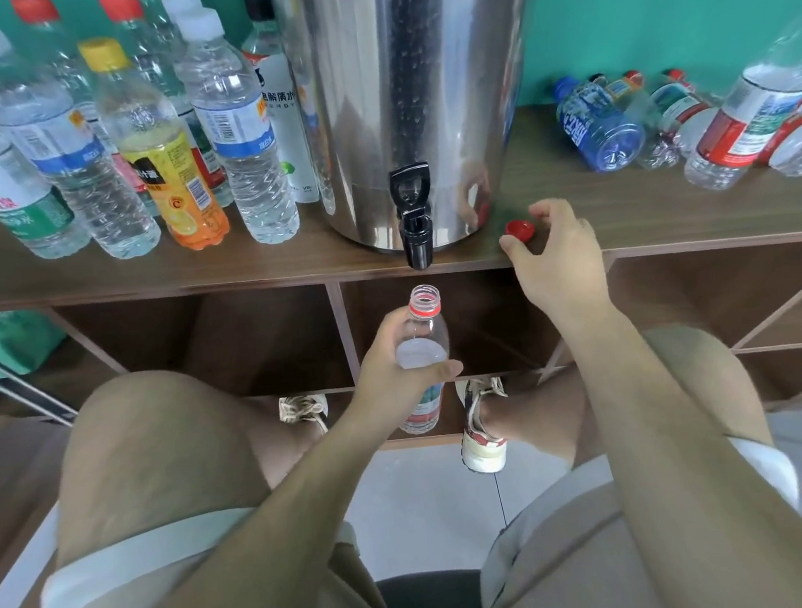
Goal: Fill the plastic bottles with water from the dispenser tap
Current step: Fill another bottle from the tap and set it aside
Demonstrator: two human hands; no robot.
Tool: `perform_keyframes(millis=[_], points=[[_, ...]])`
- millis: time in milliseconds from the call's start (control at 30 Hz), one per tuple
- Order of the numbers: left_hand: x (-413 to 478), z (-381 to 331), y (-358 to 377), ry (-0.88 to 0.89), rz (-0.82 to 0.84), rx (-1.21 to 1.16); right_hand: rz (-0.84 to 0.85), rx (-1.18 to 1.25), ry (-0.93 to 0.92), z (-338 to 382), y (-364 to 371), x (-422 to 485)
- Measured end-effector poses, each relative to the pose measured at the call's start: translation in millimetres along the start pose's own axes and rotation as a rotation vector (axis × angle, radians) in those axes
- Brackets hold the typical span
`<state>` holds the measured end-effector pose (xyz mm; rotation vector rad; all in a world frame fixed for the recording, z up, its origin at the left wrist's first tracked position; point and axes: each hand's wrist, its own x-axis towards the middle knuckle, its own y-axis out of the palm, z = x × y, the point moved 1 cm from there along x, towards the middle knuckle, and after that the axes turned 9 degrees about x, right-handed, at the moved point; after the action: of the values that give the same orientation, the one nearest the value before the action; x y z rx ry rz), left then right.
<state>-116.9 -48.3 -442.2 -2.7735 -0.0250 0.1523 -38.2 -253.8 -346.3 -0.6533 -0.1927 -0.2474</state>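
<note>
Your left hand gripped a clear plastic bottle around its middle, fingers and thumb wrapped about its smooth round body. The bottle was uncapped, with a red ring under its threaded neck, and its open mouth sat just below the black plastic tap, not touching it. The tap stuck out from the base of a tall, shiny steel dispenser, a cylinder standing on a brown wood-grain surface.

Your right hand reached to the front edge of that surface, right of the tap, with thumb and forefinger curled narrowly around a small round red cap that lay there.

Left of the dispenser stood a crowd of upright capped bottles, clear and ribbed, one with a yellow-orange label. On the right, several thin bottles lay on their sides, one of blue plastic. Below the surface were open, dark wooden shelf compartments.
</note>
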Motion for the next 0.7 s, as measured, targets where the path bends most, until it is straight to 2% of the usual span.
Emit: perform_keyframes(millis=[67,167,300,467,700], points=[[2,1,-2,-0.005,-0.006,-0.003,-0.064,-0.028,-0.113,11,-1,-8],[4,2,-3,-0.014,-0.019,-0.021,-0.115,0.084,-0.434,39,0,-24],[5,-2,-3,-0.012,-0.015,-0.034,0.113,0.323,-0.688,84,-2,-35],[6,-5,-4,0.001,-0.009,-0.057,0.246,0.254,-0.745,107,-2,-32],[10,-9,-3,0.004,-0.008,-0.058,0.256,0.294,-0.681,106,2,-24]])
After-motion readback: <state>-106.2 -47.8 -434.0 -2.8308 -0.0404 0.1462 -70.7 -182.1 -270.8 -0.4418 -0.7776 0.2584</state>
